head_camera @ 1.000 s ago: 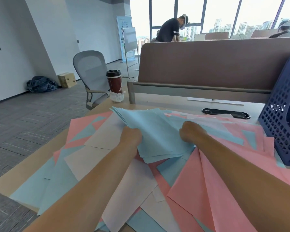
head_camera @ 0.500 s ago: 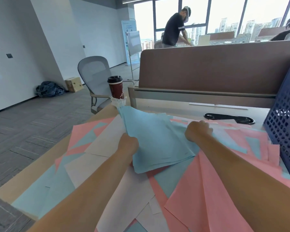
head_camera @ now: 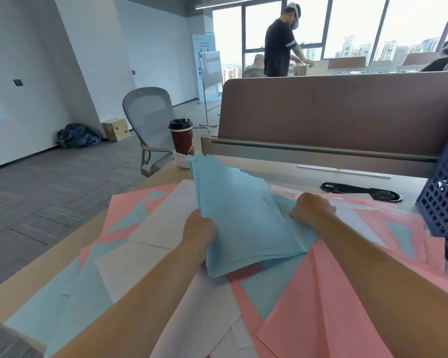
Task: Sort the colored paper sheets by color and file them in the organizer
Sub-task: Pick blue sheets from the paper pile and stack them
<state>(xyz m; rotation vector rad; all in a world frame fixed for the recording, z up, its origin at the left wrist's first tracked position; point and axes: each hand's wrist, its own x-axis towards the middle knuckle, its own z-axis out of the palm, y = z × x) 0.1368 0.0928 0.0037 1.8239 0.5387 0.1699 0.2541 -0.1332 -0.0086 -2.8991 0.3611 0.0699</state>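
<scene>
Left hand (head_camera: 198,229) is clamped on the near left edge of the blue stack (head_camera: 243,218), fingers curled under the sheets. Right hand (head_camera: 312,206) is closed on the stack's right edge; its fingertips are hidden behind the knuckles, so how far they reach under cannot be confirmed. The stack is held clear above the middle of the desk (head_camera: 282,171), tilted, with its far corner raised toward the desk's far left corner, where a coffee cup (head_camera: 180,136) stands. It is made up of many thin, pale blue sheets. Their far edges are fanned and uneven, and the near edge sags slightly between the hands. Judgement: the load is light but limp and slick sheet on sheet, so a loose hold would let sheets slide out. A firm pinch on two opposite edges, with the stack squared against the desk first, would be the sounder hold. Pink sheets (head_camera: 321,306), white sheets (head_camera: 166,228) and further blue ones lie unsorted and overlapping across the desk from the near edge to the right edge. The perforated dark blue organizer (head_camera: 445,202) stands at the right edge, well apart from the stack.
</scene>
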